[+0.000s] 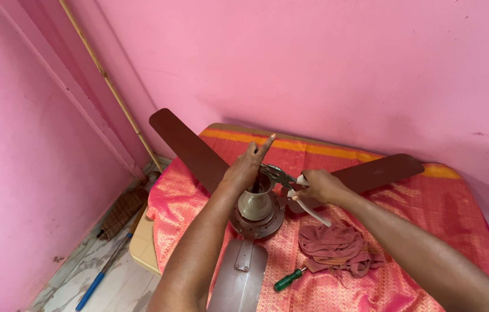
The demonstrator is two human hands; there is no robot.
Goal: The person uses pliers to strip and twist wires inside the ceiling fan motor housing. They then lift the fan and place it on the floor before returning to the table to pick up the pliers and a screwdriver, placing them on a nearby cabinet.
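Head view looks down on a brown ceiling fan that lies on a table covered with a red-orange cloth. Left hand rests on top of the fan hub, with the index finger pointing up; it hides most of the hub top, so I cannot tell if the other fingers grip something or only press. Right hand is closed around the white handles of pliers, and the metal jaws reach to the hub top, just beside the left hand. What the jaws bite is hidden. One blade points to the far left, one to the far right, and the near blade is cut off by the lower edge. A crumpled reddish rag lies on the cloth near the right forearm, and a screwdriver with green handle lies just beside it. Both arms leave the picture at the bottom.

The walls are pink. A bamboo stick leans in the corner. On the marble floor at the left lie a broom and a blue-handled tool, which is hard to make out.
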